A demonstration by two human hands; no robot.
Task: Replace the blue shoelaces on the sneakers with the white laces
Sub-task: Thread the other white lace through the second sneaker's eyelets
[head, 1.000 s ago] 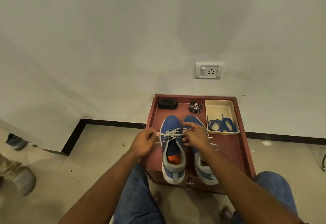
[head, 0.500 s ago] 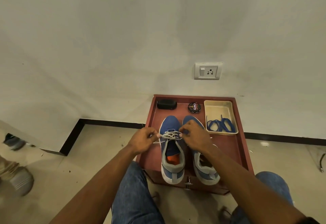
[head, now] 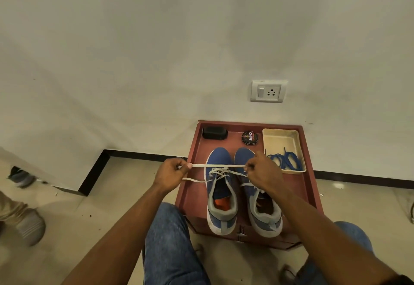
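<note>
Taking the left sneaker (head: 220, 195) as the landmark: its heel sits nearest the person and its toe points away toward the wall, so its long axis runs near to far on the red table (head: 298, 186). The right sneaker (head: 259, 208) lies just beside it, to its right, pointing the same way.

Over the eyelets, a white lace (head: 218, 166) is stretched taut straight across the shoe, at right angles to that axis. The left hand (head: 171, 173) pinches one end out past the shoe's left side, off the table edge; the right hand (head: 263, 172) pinches the other end above the right sneaker's toe. Both sit about level with the upper eyelets, so a tightening pull would likely go outward, left and right.

Farther off to the right, the blue laces (head: 284, 161) lie heaped in a cream tray (head: 280, 136).
</note>
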